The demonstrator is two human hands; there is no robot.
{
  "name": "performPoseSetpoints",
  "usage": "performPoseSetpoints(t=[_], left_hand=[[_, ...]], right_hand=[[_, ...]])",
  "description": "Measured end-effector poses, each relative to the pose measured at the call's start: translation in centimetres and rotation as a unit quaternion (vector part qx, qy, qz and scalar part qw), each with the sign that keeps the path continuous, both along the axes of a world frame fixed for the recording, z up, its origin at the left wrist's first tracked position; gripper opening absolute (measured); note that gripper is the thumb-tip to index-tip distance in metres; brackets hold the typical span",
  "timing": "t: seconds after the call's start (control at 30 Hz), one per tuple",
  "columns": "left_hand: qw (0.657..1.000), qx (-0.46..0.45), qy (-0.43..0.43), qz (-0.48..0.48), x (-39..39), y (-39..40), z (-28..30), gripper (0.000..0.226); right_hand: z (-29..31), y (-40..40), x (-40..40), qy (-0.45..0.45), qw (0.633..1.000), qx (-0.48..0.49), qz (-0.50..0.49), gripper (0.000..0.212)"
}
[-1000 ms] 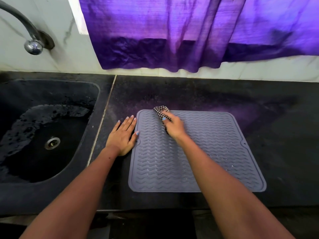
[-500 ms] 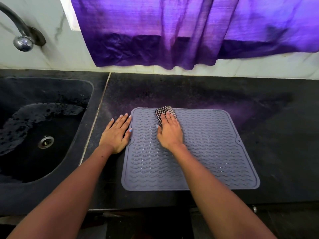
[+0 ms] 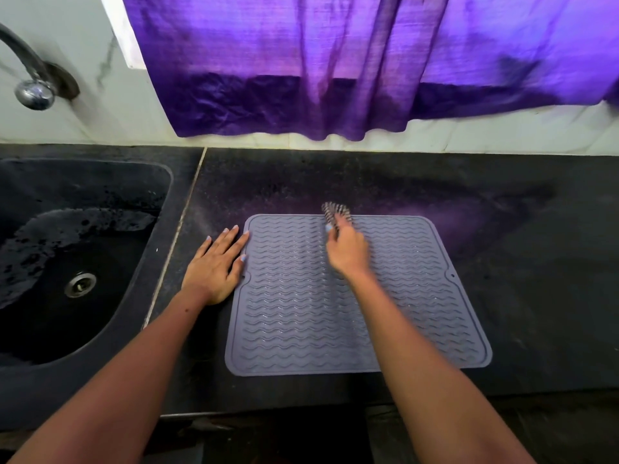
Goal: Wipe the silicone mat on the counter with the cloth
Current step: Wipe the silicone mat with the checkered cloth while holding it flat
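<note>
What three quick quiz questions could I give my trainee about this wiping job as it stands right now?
1. True or false: the left hand lies flat beside the silicone mat, at its left edge.
2. Which hand has its grip on the checked cloth?
A. left hand
B. right hand
C. neither
3. Fill in: the cloth is at the mat's ____ edge, the one nearest the purple curtain.

Key
1. True: it rests mostly on the dark counter, fingertips at the mat's border.
2. B.
3. Far.
</note>
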State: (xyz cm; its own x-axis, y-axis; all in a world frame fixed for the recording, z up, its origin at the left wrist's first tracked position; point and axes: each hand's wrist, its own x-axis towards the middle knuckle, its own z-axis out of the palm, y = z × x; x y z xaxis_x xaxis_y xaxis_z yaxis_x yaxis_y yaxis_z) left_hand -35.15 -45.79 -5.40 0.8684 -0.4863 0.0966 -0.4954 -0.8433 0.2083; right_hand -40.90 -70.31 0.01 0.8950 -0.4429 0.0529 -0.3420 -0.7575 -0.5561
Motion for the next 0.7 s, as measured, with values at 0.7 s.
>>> performPoseSetpoints(t=[0.7], left_hand=[[0.999,-0.030,-0.019,0.001,0.2,0.0,-0.3,0.069]], right_hand=[[-1.2,-1.8,-0.1,0.056,0.996,-0.056,0.041,0.052]])
